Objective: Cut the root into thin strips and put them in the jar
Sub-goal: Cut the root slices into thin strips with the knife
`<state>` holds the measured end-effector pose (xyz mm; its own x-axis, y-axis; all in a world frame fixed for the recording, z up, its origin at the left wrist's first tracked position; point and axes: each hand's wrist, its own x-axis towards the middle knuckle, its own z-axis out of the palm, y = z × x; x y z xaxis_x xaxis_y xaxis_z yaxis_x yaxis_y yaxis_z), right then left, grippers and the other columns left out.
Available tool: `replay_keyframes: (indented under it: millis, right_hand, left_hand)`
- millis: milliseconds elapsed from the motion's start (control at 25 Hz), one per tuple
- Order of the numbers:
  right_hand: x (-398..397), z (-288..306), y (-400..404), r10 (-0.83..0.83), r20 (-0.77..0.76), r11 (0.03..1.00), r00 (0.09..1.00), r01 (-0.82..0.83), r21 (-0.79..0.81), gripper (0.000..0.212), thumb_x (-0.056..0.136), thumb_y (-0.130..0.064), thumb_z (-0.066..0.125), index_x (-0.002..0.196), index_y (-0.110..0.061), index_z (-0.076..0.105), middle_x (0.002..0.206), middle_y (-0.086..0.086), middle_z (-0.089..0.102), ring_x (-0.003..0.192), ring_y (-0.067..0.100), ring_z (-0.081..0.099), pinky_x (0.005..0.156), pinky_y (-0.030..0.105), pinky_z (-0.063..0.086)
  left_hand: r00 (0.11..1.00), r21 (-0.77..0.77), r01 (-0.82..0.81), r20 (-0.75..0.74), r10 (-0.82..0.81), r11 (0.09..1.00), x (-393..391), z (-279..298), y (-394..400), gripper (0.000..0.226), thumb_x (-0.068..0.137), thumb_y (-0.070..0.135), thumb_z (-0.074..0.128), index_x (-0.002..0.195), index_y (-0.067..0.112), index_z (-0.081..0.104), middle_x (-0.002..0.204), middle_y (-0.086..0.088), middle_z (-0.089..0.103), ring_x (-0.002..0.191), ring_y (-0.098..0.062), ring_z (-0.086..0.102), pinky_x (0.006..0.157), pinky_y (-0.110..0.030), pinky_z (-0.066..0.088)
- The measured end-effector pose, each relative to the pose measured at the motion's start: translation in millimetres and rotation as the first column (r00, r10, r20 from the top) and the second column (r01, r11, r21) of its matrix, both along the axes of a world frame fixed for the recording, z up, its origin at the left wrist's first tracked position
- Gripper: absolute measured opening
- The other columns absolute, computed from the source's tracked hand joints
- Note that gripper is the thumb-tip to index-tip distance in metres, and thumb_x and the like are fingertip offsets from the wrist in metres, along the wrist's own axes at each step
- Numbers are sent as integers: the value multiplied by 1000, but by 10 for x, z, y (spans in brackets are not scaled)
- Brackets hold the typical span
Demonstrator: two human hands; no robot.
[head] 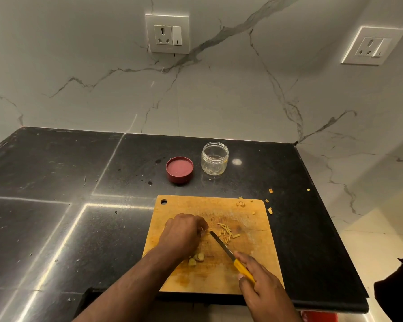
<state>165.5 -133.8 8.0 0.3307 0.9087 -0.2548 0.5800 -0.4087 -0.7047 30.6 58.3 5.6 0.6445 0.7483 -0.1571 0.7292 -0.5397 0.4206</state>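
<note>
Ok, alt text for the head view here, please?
A person's right hand slices root with a yellow-handled knife on a wooden cutting board while the left hand steadies the piece beside cut strips. Behind stand an open clear jar and its red lid.

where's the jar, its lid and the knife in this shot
jar [215,159], head view, on its clear side wall
lid [179,169], head view, on its pink inner face
knife [221,245], head view, on the middle of the blade
</note>
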Motion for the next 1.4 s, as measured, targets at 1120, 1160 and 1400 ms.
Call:
replay_keyframes:
  millis: [1120, 1160, 1400]
  right_hand:
    - [-356, 134, 285, 90, 29, 995, 996, -89, -33, 56, 105, -26, 35, 155, -37, 13, 152, -13, 33, 126, -3, 37, 94, 6, 26]
    - [-359, 139, 290, 93, 30, 995, 995, -92, -36, 56, 105, -26, 35, 155, -37, 13, 152, -13, 33, 127, -2, 37, 93, 6, 26]
    - [-345, 154, 308, 125, 17, 991, 992, -124, -53, 56, 105, -25, 34, 156, -35, 14, 153, -11, 32, 132, 2, 37, 103, 11, 29]
  left_hand:
    - [972, 13, -231, 36, 230, 973, -21, -111, -20, 26, 97, 41, 61, 120, 35, 71, 119, 17, 69, 118, -12, 50, 91, -39, 30]
    - [973, 10, -230, 34, 230, 973, -19, -110, -20, 26, 97, 41, 61, 120, 34, 71, 119, 17, 70, 117, -12, 51, 91, -39, 31]
    - [976, 24, -216, 23, 215, 976, -23, -108, -30, 25, 97, 41, 60, 118, 34, 72, 118, 17, 70, 115, -12, 52, 93, -41, 33]
